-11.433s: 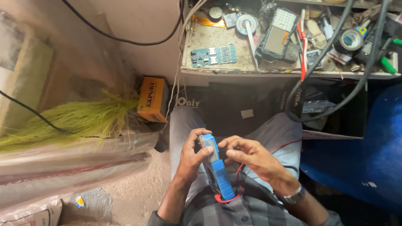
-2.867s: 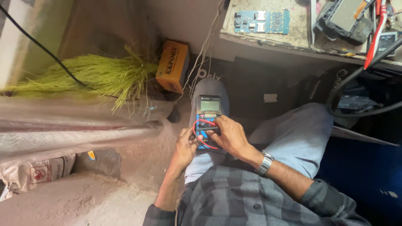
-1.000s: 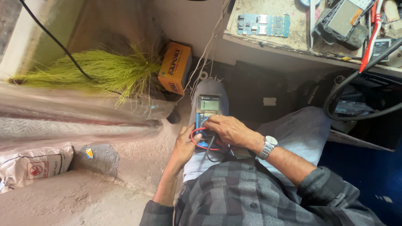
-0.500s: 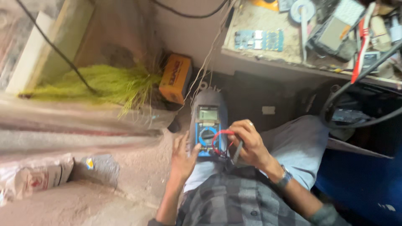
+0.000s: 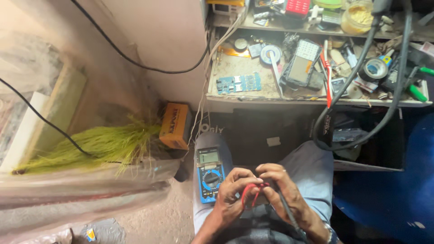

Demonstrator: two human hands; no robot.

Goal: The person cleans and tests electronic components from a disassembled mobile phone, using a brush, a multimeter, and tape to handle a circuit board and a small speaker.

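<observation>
The cluttered desk (image 5: 235,97) carries a blue circuit board (image 5: 238,83), tape rolls and phone parts, all within arm's reach of the seated person. A blue digital multimeter (image 5: 209,175) lies face up on the left thigh, so its screen stays readable. Just beside it, the left hand (image 5: 230,199) and right hand (image 5: 282,194) meet, each grip pinching the red test lead (image 5: 249,193), a black lead trailing below.

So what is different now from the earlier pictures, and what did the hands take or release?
The multimeter now lies on the left knee, released; before, the left hand held it. Both hands, left hand and right hand, have come together beside it on the red lead and black lead. The orange box and green broom stayed in place.
</observation>
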